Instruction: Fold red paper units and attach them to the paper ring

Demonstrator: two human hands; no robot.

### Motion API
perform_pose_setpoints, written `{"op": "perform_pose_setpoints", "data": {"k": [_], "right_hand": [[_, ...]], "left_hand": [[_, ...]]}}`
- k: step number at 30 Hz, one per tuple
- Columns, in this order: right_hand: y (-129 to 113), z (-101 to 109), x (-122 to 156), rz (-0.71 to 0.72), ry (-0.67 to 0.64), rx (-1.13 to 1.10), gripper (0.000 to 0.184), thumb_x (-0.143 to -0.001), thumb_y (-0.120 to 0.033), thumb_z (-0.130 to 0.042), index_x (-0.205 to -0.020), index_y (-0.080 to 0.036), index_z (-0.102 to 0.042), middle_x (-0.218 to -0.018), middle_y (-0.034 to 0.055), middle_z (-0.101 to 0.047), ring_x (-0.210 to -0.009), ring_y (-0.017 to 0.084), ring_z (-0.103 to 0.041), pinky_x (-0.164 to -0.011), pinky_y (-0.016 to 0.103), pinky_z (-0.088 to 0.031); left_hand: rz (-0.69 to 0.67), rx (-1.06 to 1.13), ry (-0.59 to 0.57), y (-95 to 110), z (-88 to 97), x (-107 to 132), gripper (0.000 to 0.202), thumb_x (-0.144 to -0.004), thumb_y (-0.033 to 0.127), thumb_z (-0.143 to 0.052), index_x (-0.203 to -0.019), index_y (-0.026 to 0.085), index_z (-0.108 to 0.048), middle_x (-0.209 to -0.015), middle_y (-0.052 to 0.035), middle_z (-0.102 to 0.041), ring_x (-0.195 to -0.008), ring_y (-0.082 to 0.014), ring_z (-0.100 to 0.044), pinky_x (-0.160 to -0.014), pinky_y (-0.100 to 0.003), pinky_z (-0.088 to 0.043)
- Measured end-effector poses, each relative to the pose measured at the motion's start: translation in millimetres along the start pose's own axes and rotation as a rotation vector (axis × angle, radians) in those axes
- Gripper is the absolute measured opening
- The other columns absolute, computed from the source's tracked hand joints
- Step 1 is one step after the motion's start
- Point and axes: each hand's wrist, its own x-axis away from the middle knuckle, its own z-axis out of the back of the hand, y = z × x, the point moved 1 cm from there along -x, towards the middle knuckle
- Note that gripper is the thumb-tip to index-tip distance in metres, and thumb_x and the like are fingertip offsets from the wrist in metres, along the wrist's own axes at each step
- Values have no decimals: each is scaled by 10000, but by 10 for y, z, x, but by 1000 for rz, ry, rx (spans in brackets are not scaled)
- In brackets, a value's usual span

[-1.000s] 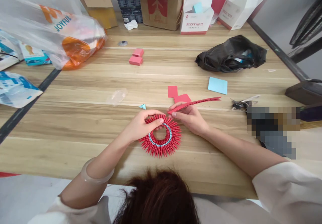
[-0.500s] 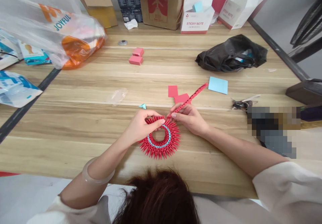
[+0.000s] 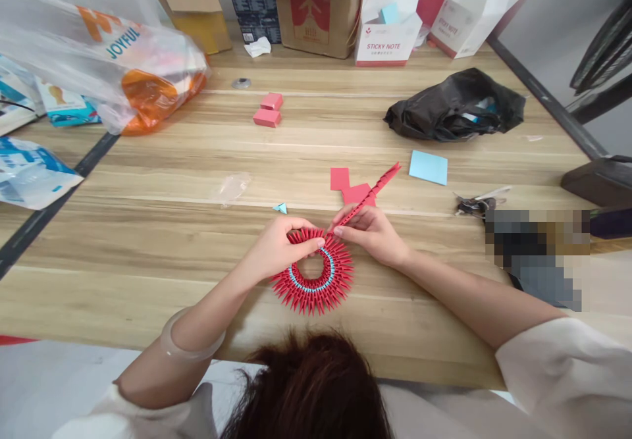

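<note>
A spiky red ring of folded paper pieces (image 3: 338, 271), with a light-blue band round its inner part, rests on the table. My left hand (image 3: 284, 245) grips its upper left rim, thumb on top and fingers behind. A thin strip of interlocked red paper pieces (image 3: 384, 180) slants up to the right from my right hand (image 3: 372, 233), pinched between thumb and fingers. The strip's lower end meets the ring's top edge; whether it is joined there I cannot tell. Just above my left hand lies a small folded blue paper piece (image 3: 280, 208).
Red paper sheets (image 3: 339, 178) lie behind the strip, a blue sticky-note pad (image 3: 428, 167) to their right. Farther back are two pink paper blocks (image 3: 267, 118), a black plastic bag (image 3: 457, 106) and cardboard boxes (image 3: 316, 21). Keys (image 3: 476, 203) lie at right, a large plastic bag (image 3: 148, 70) at left.
The strip's far end has swung slightly left and its tip now looks forked. My right thumb has shifted slightly left. The ring and my left hand have barely moved.
</note>
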Motion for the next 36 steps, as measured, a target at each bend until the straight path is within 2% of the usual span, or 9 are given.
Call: {"op": "perform_pose_setpoints", "data": {"k": [6,16,25,29,36], "right_hand": [[19,-3,5,6,11,29,185,-721,-263,-718,-817,-153,-605,-729,5,-641,-672,98,-607,-659,252,-510],[-15,-32,17,72,24,49,150,-746,-255,-698,-824,-155,-619,-738,12,-644,-684,104,-609,-657,255,-516],[-14,-35,46,180,-12,35,109,-769,-226,-682,-833,-159,-624,-799,26,-661,-749,114,-635,-706,262,-535],[-11,-50,56,163,-14,38,103,-769,-220,-681,-832,-160,-626,-808,23,-657,-746,105,-634,-700,246,-531],[13,-51,36,95,5,82,117,-761,-241,-684,-820,-157,-628,-760,17,-644,-696,102,-616,-657,246,-518]], "left_hand": [[-44,-67,32,12,5,10,249,-754,356,-646,-854,130,-675,-817,-60,-700,-729,-152,-614,-643,-254,-476],[-80,-246,64,79,-3,26,254,-778,388,-604,-822,144,-660,-734,-17,-664,-672,-128,-572,-647,-250,-430],[-123,-330,141,113,-17,41,156,-747,287,-600,-740,138,-645,-560,36,-546,-528,-77,-445,-543,-213,-339],[-155,-365,169,94,-31,40,124,-738,249,-589,-708,135,-627,-533,49,-494,-512,-69,-413,-539,-210,-326],[-145,-352,143,115,-42,52,173,-768,292,-589,-697,138,-624,-545,48,-499,-518,-67,-411,-542,-207,-326]]}}
